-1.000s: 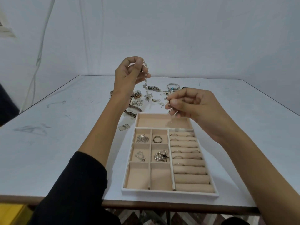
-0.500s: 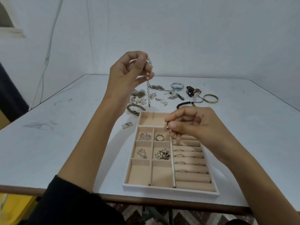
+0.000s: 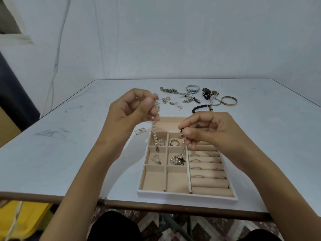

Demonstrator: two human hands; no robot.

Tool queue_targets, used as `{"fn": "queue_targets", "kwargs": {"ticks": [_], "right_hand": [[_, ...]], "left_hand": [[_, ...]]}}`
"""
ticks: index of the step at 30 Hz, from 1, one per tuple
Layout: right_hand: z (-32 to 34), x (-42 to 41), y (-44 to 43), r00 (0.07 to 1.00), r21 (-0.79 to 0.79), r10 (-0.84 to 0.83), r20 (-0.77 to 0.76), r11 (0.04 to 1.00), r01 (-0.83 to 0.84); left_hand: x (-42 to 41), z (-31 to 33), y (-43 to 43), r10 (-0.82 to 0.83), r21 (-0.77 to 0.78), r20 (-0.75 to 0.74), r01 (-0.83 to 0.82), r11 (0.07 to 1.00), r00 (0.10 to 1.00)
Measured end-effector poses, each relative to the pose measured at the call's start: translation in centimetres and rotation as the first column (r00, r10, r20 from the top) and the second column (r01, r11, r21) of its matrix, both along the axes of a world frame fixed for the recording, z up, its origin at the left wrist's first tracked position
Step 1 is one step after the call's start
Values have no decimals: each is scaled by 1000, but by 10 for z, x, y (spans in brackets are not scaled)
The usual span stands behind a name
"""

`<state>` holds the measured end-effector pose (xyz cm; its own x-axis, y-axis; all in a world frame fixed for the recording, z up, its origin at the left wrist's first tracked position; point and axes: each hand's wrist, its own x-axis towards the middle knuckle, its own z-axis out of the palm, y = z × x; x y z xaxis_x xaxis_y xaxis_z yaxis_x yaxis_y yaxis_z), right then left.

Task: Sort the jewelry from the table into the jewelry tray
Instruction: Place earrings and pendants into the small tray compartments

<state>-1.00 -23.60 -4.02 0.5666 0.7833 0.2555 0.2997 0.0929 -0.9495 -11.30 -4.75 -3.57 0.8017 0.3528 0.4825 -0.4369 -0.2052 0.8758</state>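
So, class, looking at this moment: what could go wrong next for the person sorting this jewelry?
The pearl strand pinched in the left hand hangs over the leaf brooch; lowered here, it may snag or tangle with it.
The small piece pinched in the right hand sits above the compartment with the ring in the jewelry tray; if it slips, it likely lands there, mis-sorted.

jewelry tray [image 3: 186, 194] on table [image 3: 69, 153] | loose jewelry [image 3: 189, 100] behind tray
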Motion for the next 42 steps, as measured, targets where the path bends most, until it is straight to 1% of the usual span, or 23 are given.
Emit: {"fn": "queue_targets", "kwargs": {"ticks": [5, 12, 17, 20, 23, 27, 30, 33, 37, 39, 42], "right_hand": [[-1, 0, 0, 1000, -14, -8, -3, 1000, 8], [-1, -1, 0, 1000, -12, -3, -20, 1000, 3], [-1, -1, 1, 1000, -11, -3, -20, 1000, 3], [-1, -1, 1, 1000, -8, -1, -19, 1000, 1], [-1, 0, 0, 1000, -5, 0, -18, 1000, -1], [-1, 0, 0, 1000, 0, 4, -19, 1000, -4], [-1, 0, -1, 1000, 2, 4, -23, 1000, -4], [-2, 0, -1, 1000, 2, 9, -25, 1000, -9], [-2, 0, -1, 1000, 12, 16, -26, 1000, -16], [-3, 0, -1, 1000, 12, 16, -26, 1000, -16], [-3, 0, -1, 1000, 12, 15, -22, 1000, -14]], "left_hand": [[-8, -12, 1, 25, -1, -55, -26, 1000, 998], [-17, -13, -2, 7, 32, -69, -5, 999, 998], [-23, -12, -7, -5, 141, -108, 20, 990, 994], [-25, -15, -5, 12, 251, -158, 28, 968, 987], [-24, -17, -3, 66, 407, -177, 12, 913, 982], [-22, -19, -1, 178, 563, -182, -46, 825, 967], [-22, -22, 5, 312, 686, -181, -108, 720, 933], [-23, -22, 9, 391, 781, -147, -137, 610, 908], [-27, -19, 13, 427, 855, -126, -121, 505, 896], [-28, -16, 12, 419, 880, -136, -85, 468, 898], [-29, -12, 10, 385, 922, -146, -16, 387, 911]]}}
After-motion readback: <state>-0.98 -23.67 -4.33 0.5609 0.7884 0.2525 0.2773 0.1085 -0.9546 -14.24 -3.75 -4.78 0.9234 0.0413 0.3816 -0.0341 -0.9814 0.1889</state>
